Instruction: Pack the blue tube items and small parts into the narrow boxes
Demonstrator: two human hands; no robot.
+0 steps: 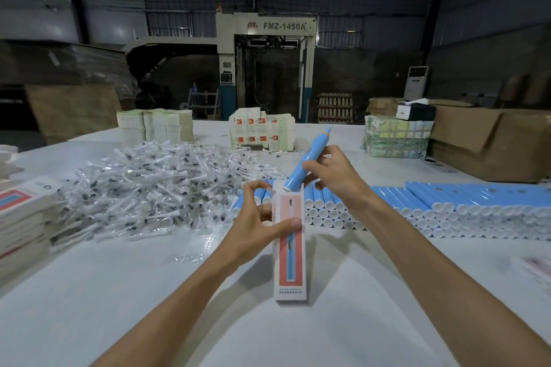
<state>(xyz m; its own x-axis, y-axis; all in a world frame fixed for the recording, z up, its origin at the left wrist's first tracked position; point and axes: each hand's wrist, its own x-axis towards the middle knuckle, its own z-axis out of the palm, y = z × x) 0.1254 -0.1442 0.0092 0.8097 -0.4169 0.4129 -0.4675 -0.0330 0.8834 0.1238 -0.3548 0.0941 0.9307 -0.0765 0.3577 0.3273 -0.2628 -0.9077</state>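
Holding the narrow box (290,262) upright near the middle of the table (208,322) with my left hand (256,217): thumb pressed across its printed front, other fingers curled behind, top flap open. I cannot tell if its lower end touches the surface. My right hand (334,176) grips one blue tube (307,158) round its middle, tilted, white-capped end right at the box's open mouth, pointed tip aimed toward the far edge. Rows of blue tubes (447,202) lie just behind the box, running to the right edge. A pile of bagged small parts (149,188) sits left of centre. Finished boxes (21,217) are stacked at the left edge, flat cartons (259,131) along the far edge.
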